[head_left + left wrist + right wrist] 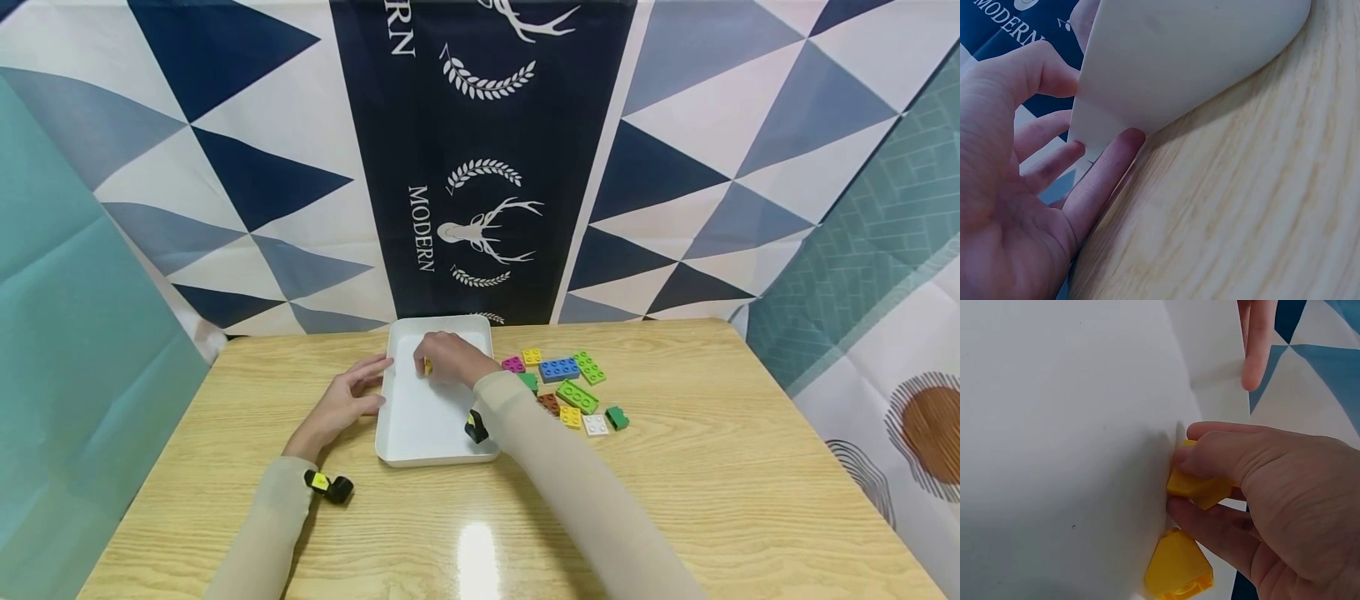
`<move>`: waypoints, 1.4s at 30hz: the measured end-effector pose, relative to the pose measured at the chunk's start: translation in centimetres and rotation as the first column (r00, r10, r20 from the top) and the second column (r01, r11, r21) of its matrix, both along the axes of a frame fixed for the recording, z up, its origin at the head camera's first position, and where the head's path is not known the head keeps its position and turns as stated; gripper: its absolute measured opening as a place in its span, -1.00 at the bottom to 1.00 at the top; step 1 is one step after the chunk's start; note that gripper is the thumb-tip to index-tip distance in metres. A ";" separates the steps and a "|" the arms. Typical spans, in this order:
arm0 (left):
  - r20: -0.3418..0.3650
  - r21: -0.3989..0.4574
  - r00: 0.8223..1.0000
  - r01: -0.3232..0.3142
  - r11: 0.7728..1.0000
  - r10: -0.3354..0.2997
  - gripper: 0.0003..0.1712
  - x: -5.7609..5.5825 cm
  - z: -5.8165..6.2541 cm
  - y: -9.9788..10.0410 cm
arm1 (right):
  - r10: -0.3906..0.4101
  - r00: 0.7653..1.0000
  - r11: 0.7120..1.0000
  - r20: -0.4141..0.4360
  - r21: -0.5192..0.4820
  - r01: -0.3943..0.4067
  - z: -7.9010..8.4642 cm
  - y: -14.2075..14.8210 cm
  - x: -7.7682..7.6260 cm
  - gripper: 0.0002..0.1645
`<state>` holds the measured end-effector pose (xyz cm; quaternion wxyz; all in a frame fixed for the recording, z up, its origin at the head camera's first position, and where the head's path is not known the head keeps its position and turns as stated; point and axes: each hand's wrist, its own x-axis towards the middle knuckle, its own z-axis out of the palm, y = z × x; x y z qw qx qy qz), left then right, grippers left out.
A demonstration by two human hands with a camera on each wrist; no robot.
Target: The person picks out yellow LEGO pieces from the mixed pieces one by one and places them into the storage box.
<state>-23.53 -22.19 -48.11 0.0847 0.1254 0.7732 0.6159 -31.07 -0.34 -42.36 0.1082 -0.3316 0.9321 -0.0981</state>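
My right hand (453, 360) reaches inside the white tray (420, 429) and pinches a yellow toy brick (1200, 489) between thumb and fingers, close by the tray wall. A second yellow brick (1179, 569), with sloped sides, lies in the tray just beside those fingers in the right wrist view. On the tray's left side, my left hand (347, 406) has its fingers spread, with fingertips against the outer wall and rim. The left wrist view shows one finger (1107, 178) low along the wall, near the tabletop.
Right of the tray lie several loose bricks, among them a blue one (559, 370), a lime one (577, 397), a white one (596, 425) and a dark green one (617, 417). My right forearm (577, 483) crosses the tray's right edge. A patterned cloth (480, 167) hangs behind the wooden table (720, 467).
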 end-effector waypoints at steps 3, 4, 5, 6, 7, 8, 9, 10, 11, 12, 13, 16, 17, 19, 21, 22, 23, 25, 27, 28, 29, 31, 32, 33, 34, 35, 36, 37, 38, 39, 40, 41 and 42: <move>0.002 0.000 1.000 0.001 1.000 -0.001 -0.23 0.0 0.0 0.0 | -0.007 1.000 1.000 0.006 0.005 0.007 0.0 0.0 0.1 -0.79; 0.002 -0.002 1.000 0.001 1.000 -0.001 -0.23 0.0 0.0 0.0 | -0.010 1.000 1.000 0.009 0.008 0.010 0.0 -0.1 0.1 -0.79; 0.001 -0.004 1.000 0.000 1.000 0.000 -0.23 0.0 0.0 0.0 | -0.012 1.000 1.000 0.012 0.010 0.012 0.0 -0.1 0.1 -0.79; 0.001 -0.007 1.000 0.000 1.000 0.000 -0.23 0.1 0.0 0.0 | -0.014 1.000 1.000 0.013 0.014 0.014 0.0 -0.1 0.1 -0.78; 0.001 -0.010 1.000 -0.001 1.000 0.001 -0.24 0.1 0.0 0.0 | -0.016 1.000 1.000 0.014 0.019 0.015 0.1 -0.1 0.1 -0.78; 0.001 -0.014 1.000 -0.002 1.000 0.002 -0.24 0.1 0.0 0.0 | -0.018 1.000 1.000 0.014 0.025 0.018 0.1 -0.2 0.2 -0.77; 0.001 -0.016 1.000 -0.001 1.000 0.001 -0.24 0.1 0.0 0.0 | -0.019 1.000 0.999 0.012 0.030 0.019 0.1 -0.2 0.2 -0.78; 0.003 -0.018 1.000 -0.001 1.000 0.001 -0.24 0.1 0.0 0.0 | -0.017 1.000 0.999 0.007 0.032 0.017 0.1 -0.2 0.3 -0.78; 0.002 -0.018 1.000 -0.001 1.000 0.001 -0.24 0.0 0.0 0.0 | -0.013 1.000 0.999 0.000 0.035 0.013 0.1 -0.3 0.3 -0.78; 0.002 -0.017 1.000 -0.001 1.000 0.001 -0.24 0.0 0.0 0.0 | -0.009 1.000 0.999 -0.008 0.040 0.009 0.1 -0.3 0.4 -0.78; 0.002 -0.015 1.000 0.001 1.000 -0.001 -0.24 0.0 0.0 0.0 | -0.006 1.000 0.999 -0.014 0.043 0.006 0.1 -0.4 0.5 -0.78; 0.000 -0.008 1.000 0.003 1.000 -0.003 -0.24 0.0 0.0 -0.1 | 0.007 0.999 0.999 -0.035 0.052 -0.005 0.1 -0.5 0.5 -0.78; -0.001 -0.007 1.000 0.004 1.000 -0.004 -0.24 -0.1 0.0 -0.1 | 0.006 0.999 0.998 -0.037 0.056 -0.004 0.0 -0.5 0.5 -0.78; -0.003 -0.005 1.000 0.007 1.000 -0.007 -0.24 -0.1 -0.1 -0.1 | 0.006 0.999 0.998 -0.042 0.061 -0.003 0.0 -0.6 0.6 -0.78; -0.004 -0.005 1.000 0.008 1.000 -0.008 -0.24 0.0 -0.1 -0.1 | 0.005 0.999 0.998 -0.045 0.063 -0.002 0.0 -0.6 0.6 -0.78; -0.005 -0.005 1.000 0.007 1.000 -0.007 -0.24 0.0 0.0 -0.1 | 0.005 0.999 0.998 -0.046 0.061 -0.002 0.0 -0.6 0.6 -0.78; -0.005 -0.005 1.000 0.008 1.000 -0.008 -0.24 0.0 0.0 -0.1 | 0.004 0.999 0.998 -0.047 0.059 -0.002 0.0 -0.6 0.6 -0.78; -0.006 -0.006 1.000 0.007 1.000 -0.007 -0.24 0.0 0.0 -0.1 | 0.004 0.999 0.998 -0.050 0.059 -0.001 0.0 -0.6 0.6 -0.79; -0.006 -0.009 1.000 0.007 1.000 -0.007 -0.24 -0.1 0.0 -0.1 | 0.004 0.999 0.998 -0.051 0.058 -0.001 -0.1 -0.6 0.6 -0.80; -0.006 -0.011 1.000 0.007 1.000 -0.007 -0.24 -0.1 0.0 -0.1 | 0.001 0.999 0.998 -0.050 0.058 0.001 -0.1 -0.6 0.6 -0.80; -0.005 -0.012 1.000 0.007 1.000 -0.007 -0.24 -0.1 0.0 -0.1 | 0.000 0.999 0.998 -0.051 0.059 0.003 -0.1 -0.6 0.7 -0.80; -0.004 -0.019 1.000 0.005 1.000 -0.005 -0.24 0.0 0.0 -0.1 | 0.002 0.999 0.998 -0.052 0.063 0.001 -0.1 -0.6 0.7 -0.81; -0.004 -0.020 1.000 0.004 1.000 -0.004 -0.24 0.0 0.0 -0.1 | 0.006 0.999 0.998 -0.053 0.066 -0.002 0.0 -0.6 0.7 -0.80; -0.004 -0.022 1.000 0.003 1.000 -0.003 -0.24 0.0 0.0 -0.1 | 0.008 0.999 0.998 -0.053 0.067 -0.004 0.0 -0.6 0.8 -0.81; -0.004 -0.023 1.000 0.002 1.000 -0.003 -0.24 0.0 0.1 -0.1 | 0.010 0.999 0.998 -0.053 0.069 -0.006 0.1 -0.6 0.8 -0.81; -0.004 -0.024 1.000 0.002 1.000 -0.002 -0.24 0.0 0.1 -0.1 | 0.013 0.998 0.997 -0.054 0.072 -0.009 0.1 -0.6 0.8 -0.80; -0.004 -0.024 1.000 0.002 1.000 -0.002 -0.24 0.0 0.1 -0.1 | 0.015 0.998 0.997 -0.053 0.073 -0.012 0.2 -0.5 0.9 -0.80; -0.004 -0.023 1.000 0.004 1.000 -0.004 -0.24 0.0 0.1 -0.1 | 0.017 0.999 0.997 -0.051 0.073 -0.013 0.2 -0.5 0.9 -0.80; -0.004 -0.021 1.000 0.004 1.000 -0.004 -0.24 0.0 0.0 -0.1 | 0.016 0.999 0.997 -0.049 0.073 -0.013 0.3 -0.5 0.9 -0.80; -0.003 -0.019 1.000 0.005 1.000 -0.005 -0.24 0.0 0.0 -0.1 | 0.017 0.999 0.997 -0.048 0.072 -0.013 0.3 -0.5 1.0 -0.80; -0.001 -0.017 1.000 0.006 1.000 -0.006 -0.24 0.0 0.0 -0.1 | 0.016 0.999 0.997 -0.045 0.071 -0.013 0.4 -0.4 1.0 -0.80; -0.001 -0.014 1.000 0.007 1.000 -0.007 -0.24 -0.1 0.0 -0.1 | 0.017 0.999 0.997 -0.042 0.072 -0.013 0.4 -0.4 1.0 -0.80; 0.000 -0.012 1.000 0.008 1.000 -0.008 -0.24 -0.1 0.0 -0.1 | 0.017 0.999 0.997 -0.037 0.071 -0.014 0.4 -0.4 1.0 -0.79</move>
